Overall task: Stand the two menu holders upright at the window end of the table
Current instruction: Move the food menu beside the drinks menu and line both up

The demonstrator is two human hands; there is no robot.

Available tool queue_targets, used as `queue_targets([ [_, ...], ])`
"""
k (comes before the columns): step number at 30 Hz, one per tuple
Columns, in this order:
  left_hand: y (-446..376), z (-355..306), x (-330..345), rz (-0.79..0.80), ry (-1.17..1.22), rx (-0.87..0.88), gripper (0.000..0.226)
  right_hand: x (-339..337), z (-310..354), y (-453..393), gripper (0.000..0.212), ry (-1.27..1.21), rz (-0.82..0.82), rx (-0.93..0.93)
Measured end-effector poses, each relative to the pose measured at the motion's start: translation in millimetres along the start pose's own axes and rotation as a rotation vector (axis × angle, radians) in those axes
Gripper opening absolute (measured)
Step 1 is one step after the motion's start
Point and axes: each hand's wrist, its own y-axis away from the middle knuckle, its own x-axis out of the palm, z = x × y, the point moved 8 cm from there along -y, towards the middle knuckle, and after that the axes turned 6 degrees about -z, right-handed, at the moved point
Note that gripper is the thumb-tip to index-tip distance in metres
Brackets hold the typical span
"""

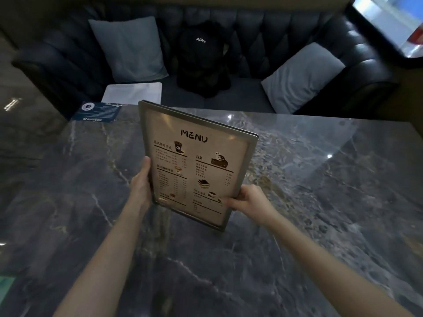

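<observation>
Between the hands: a framed menu holder [194, 163] fills the gap, gripped by left hand [142, 184] and right hand [247, 200].
Right of the right hand: bare marble table [320, 179].
Far beyond the left hand: a blue card [97, 112] at the table edge.

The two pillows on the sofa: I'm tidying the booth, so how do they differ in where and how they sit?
The left pillow stands fairly upright against the sofa back, left of the black backpack; the right pillow leans tilted into the corner by the armrest, nearer the window. Both are plain grey and square.
</observation>
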Motion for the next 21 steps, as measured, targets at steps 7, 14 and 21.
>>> queue_targets([
  [7, 8, -3, 6, -0.005, 0.083, -0.032, 0.033, -3, -1, 8, 0.027, -0.051, -0.008, 0.015],
  [14, 23, -9, 53, 0.045, 0.055, -0.058, 0.043, -40, -19, 27, 0.027, -0.137, -0.06, 0.061],
  [21, 48, -4, 133, 0.14, 0.005, -0.119, 0.042, -100, -39, 61, 0.025, -0.176, -0.146, 0.076],
])
